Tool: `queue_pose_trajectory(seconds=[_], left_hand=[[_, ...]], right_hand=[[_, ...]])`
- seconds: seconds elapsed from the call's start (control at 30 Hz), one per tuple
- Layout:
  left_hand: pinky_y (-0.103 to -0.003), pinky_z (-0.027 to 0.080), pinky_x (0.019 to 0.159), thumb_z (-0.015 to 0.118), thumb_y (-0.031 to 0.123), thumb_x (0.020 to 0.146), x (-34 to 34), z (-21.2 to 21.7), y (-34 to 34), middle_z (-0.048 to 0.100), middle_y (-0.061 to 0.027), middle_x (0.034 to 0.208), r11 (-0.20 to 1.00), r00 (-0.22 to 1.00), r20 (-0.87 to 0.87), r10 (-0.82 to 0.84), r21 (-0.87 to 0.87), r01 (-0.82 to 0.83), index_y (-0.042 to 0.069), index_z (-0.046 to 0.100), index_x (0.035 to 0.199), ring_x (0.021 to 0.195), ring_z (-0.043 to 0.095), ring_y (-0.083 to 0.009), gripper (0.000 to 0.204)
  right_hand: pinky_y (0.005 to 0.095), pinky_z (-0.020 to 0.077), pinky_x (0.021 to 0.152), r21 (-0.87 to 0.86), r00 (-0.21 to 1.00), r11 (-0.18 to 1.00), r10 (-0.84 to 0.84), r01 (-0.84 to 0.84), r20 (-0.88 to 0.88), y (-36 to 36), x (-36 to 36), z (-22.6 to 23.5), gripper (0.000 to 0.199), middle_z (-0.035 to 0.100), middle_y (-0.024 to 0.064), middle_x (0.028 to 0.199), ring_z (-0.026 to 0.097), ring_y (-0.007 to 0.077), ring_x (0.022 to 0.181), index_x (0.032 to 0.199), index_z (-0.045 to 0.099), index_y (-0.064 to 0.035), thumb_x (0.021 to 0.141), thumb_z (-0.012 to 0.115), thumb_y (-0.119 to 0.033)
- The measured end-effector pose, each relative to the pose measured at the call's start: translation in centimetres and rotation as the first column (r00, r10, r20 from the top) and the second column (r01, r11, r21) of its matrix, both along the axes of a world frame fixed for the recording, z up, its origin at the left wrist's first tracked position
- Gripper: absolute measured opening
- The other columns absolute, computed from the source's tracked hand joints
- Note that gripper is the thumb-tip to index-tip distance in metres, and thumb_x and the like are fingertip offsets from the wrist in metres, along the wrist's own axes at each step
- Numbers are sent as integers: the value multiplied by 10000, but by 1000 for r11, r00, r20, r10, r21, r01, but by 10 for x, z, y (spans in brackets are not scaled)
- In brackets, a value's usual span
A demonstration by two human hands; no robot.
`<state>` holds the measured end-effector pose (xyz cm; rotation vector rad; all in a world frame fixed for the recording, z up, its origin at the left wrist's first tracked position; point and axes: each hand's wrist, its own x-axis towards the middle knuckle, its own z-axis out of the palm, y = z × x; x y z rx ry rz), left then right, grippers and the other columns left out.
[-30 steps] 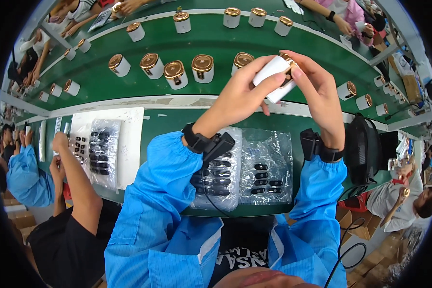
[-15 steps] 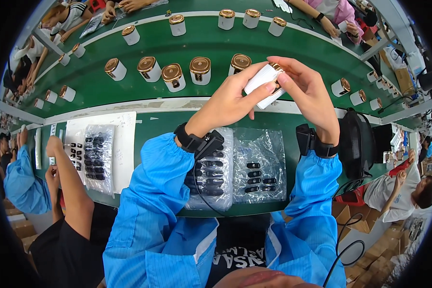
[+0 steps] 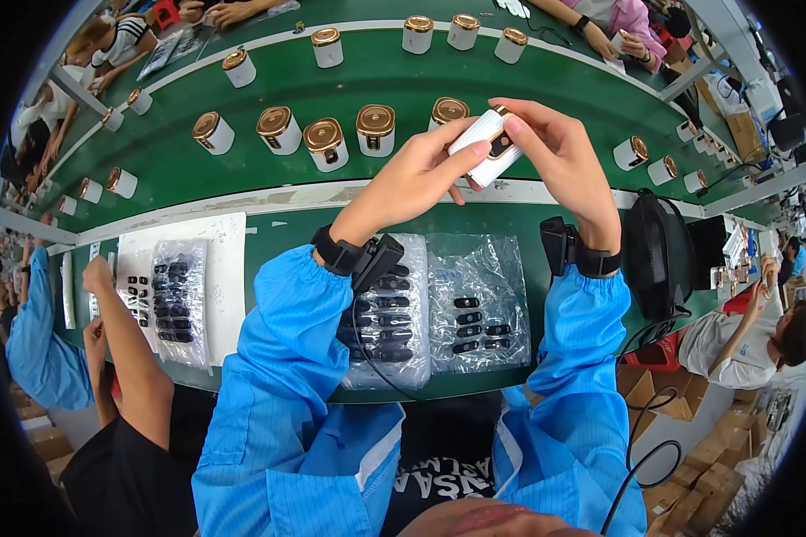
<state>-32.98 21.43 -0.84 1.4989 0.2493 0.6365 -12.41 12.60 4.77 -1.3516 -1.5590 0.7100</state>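
Note:
Both hands hold a small white housing with a gold top (image 3: 475,134), tilted over the near edge of the green belt. A black oval panel with a gold rim (image 3: 495,143) shows on its side. My left hand (image 3: 416,179) grips the lower left of the housing, its thumb lying across the white wall. My right hand (image 3: 560,148) closes round the gold-topped end, its thumb tip at the panel's upper end. Below, on the bench, several black oval pieces (image 3: 468,318) lie on a clear plastic bag (image 3: 510,268), beside a bubble-wrap pack (image 3: 421,358) of similar black pieces.
Several white housings with gold tops (image 3: 375,130) stand along the green belt (image 3: 260,188). A black mesh bag (image 3: 658,255) sits right of my right forearm. At the left, a neighbour's arm (image 3: 134,358) is beside a white sheet (image 3: 228,259) bearing another pack (image 3: 181,295).
The housing has turned in my hands, and its black panel is now more exposed. Both hands have shifted slightly left in the picture.

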Motion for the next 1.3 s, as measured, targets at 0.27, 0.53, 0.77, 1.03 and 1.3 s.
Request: queue_pose_trajectory(seconds=[0.27,0.53,0.77,1.03,1.3], left_hand=[[-324,600,725,559,416,1108,-2,-8,5,674,-113,1167,975,987,-55,149,173,-137,2,508,1513,920,680,-143,582],[-312,572,816,520,367,1125,-40,29,32,698,-131,1230,895,897,105,429,84,-437,18,592,1423,1011,716,-189,464],[-306,563,871,504,317,1131,-55,41,41,704,-128,1254,863,866,104,489,84,-498,25,616,1399,1050,716,-192,413],[-311,576,869,511,401,1126,-44,23,49,711,-99,1196,791,802,195,564,152,-593,16,629,1375,1025,720,-189,474],[-275,533,906,482,464,1136,-20,72,6,708,-76,1164,927,883,-287,371,179,-331,27,640,1350,1087,691,-149,511]], right_hand=[[283,533,921,-70,996,997,47,-41,81,3,11,-3,398,731,53,1150,635,93,1020,1420,632,8,1070,654,-181],[324,531,986,181,716,958,-287,223,636,54,103,-54,459,679,120,1292,671,237,1110,1426,609,1,1003,712,-144],[407,478,1109,402,687,912,-347,86,639,64,104,-71,565,572,160,1447,577,369,1304,1501,539,-64,966,719,-95],[449,505,1069,270,554,923,-78,-274,829,102,-35,-90,691,573,122,1466,590,369,1290,1459,587,-164,817,760,28],[401,549,841,198,750,887,213,-417,626,42,-16,-14,553,694,84,1185,687,297,1015,1305,641,-114,789,828,-43]])
